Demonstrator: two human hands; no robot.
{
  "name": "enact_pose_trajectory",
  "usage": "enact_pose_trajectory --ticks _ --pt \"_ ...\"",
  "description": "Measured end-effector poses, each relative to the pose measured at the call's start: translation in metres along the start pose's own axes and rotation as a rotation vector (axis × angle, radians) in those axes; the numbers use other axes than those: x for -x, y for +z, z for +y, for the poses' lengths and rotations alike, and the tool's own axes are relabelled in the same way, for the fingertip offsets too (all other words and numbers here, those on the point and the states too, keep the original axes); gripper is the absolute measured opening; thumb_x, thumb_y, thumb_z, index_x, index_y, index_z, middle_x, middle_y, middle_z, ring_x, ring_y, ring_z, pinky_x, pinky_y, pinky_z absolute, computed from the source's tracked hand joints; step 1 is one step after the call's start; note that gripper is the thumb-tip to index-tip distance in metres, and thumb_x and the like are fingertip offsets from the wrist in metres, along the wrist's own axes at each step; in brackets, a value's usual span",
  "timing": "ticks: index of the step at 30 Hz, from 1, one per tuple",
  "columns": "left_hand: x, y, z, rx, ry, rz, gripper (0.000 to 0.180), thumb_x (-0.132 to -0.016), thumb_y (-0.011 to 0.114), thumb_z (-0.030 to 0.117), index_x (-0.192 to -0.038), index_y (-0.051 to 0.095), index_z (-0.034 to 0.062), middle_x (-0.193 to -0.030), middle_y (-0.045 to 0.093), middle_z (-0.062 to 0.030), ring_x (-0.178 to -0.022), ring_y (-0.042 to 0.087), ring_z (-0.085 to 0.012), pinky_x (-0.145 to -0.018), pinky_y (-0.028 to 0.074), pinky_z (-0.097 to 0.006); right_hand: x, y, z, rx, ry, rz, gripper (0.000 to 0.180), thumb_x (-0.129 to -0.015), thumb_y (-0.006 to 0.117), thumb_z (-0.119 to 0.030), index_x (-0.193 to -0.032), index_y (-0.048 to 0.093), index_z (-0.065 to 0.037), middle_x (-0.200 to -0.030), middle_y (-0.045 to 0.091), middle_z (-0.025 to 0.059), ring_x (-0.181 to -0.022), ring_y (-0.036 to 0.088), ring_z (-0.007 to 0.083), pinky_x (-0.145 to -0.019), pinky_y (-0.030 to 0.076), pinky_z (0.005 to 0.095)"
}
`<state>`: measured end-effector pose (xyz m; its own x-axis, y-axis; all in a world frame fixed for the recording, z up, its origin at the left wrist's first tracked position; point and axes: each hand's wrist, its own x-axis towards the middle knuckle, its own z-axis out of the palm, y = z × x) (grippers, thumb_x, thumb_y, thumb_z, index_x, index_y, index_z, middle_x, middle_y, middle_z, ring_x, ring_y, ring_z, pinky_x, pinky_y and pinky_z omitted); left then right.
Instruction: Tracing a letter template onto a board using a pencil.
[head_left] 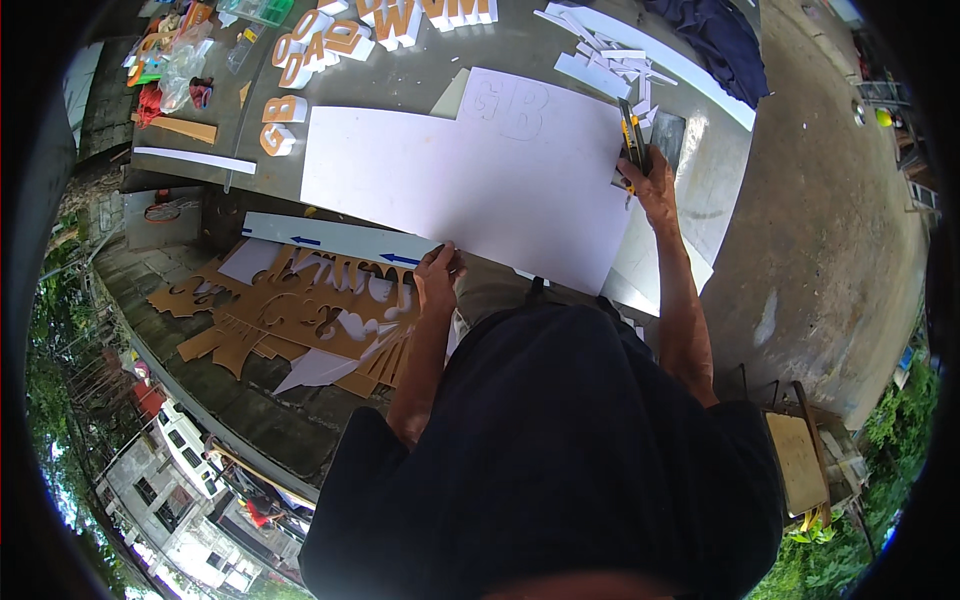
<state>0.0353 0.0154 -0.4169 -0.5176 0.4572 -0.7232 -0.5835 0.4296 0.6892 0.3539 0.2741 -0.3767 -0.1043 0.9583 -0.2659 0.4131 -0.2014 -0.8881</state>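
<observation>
A large white sheet (450, 180) lies on the table in front of me, with outlined letters drawn in pencil near its far edge. My left hand (438, 272) is closed on the end of a long pale strip (340, 239) marked with blue arrows, held along the table's near edge. At the right edge of the sheet, my right hand (650, 188) has its fingers closed around a yellow and black utility knife (630, 132). The knife points away from me. A second dark, slim thing shows beside the knife, and I cannot make out what it is.
Finished block letters (340, 42) with brown faces stand at the far left. White offcuts (620, 65) lie at the far right, near dark cloth (715, 40). Below the table's left side is a pile of brown cut-out scraps (290, 315). A white strip (195, 160) lies at the left.
</observation>
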Motion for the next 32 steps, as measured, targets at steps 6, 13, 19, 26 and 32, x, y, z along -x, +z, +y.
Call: enact_pose_trajectory --ticks 6,13,19,26,32 --pt "0.003 0.018 0.0 -0.027 -0.002 0.026 0.032 -0.094 0.075 0.023 -0.109 0.064 -0.0027 -0.096 0.068 -0.0096 -0.08 0.068 -0.0202 -0.065 0.058 -0.032 -0.026 -0.018 0.023 0.298 -0.267 0.062 0.031 -0.081 0.074 -0.02 -0.101 0.06 -0.001 -0.085 0.069 0.0211 -0.079 0.068 0.0406 -0.076 0.054 0.0454" --pt "-0.002 -0.003 0.003 0.022 -0.015 0.05 0.031 -0.093 0.075 0.024 -0.109 0.066 -0.0009 -0.096 0.07 -0.0091 -0.082 0.071 -0.0215 -0.062 0.06 -0.034 -0.089 -0.005 -0.016 0.462 -0.314 0.228 0.033 -0.08 0.076 -0.02 -0.101 0.057 -0.003 -0.084 0.068 0.0229 -0.083 0.067 0.0458 -0.076 0.052 0.0521" --pt "0.001 0.017 -0.014 0.05 -0.023 0.031 0.029 -0.092 0.077 0.027 -0.104 0.069 0.0026 -0.087 0.069 -0.0048 -0.075 0.066 -0.0158 -0.063 0.057 -0.032 -0.128 -0.012 0.013 0.682 -0.42 0.137 0.039 -0.082 0.077 -0.018 -0.116 0.063 -0.005 -0.113 0.066 0.0201 -0.102 0.065 0.0437 -0.087 0.054 0.0502" --pt "0.008 0.017 -0.003 -0.015 0.078 0.056 0.031 -0.093 0.075 0.03 -0.102 0.07 0.0007 -0.09 0.067 -0.0052 -0.079 0.063 -0.0153 -0.065 0.054 -0.032 -0.142 0.003 -0.006 0.77 -0.376 0.049 0.05 -0.077 0.083 -0.023 -0.121 0.063 -0.01 -0.124 0.062 0.0157 -0.111 0.064 0.0399 -0.093 0.054 0.0488" --pt "-0.015 0.003 0.018 -0.773 0.118 0.036 0.037 -0.092 0.072 0.039 -0.096 0.074 0.002 -0.084 0.072 -0.0109 -0.073 0.069 -0.0177 -0.059 0.056 -0.033 -0.15 -0.013 -0.014 0.845 -0.382 -0.019 0.05 -0.078 0.081 -0.026 -0.122 0.063 -0.011 -0.123 0.063 0.0139 -0.11 0.066 0.0371 -0.093 0.055 0.0472"
